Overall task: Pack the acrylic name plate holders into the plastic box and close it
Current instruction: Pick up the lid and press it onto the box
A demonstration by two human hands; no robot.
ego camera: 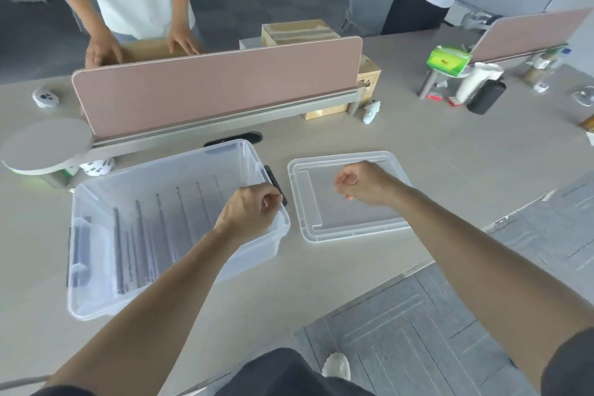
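Beige tabletop (418, 145). Clear rectangular plastic box (257, 247), open, at left. Flat clear lid (321, 225), beside it on the right. Clear acrylic name plate holders (160, 228), in a row inside the box. Left hand (249, 210), over the box rim, fingers curled; whether it holds anything cannot be told. Right hand (363, 183), above the lid, an empty fist.

**Bench layout.** The pale grey bench (450, 145) carried an open clear plastic box (96, 300) at front left, with a clear lid (347, 236) lying flat just beside it on the right. Behind them stood a pink divider panel (218, 90), with a black oval cable port (234, 139) at its foot and a round grey stand (45, 145) at its left end. Farther right were a cardboard box (369, 75), a small white bottle (371, 111) and a black case (485, 96).
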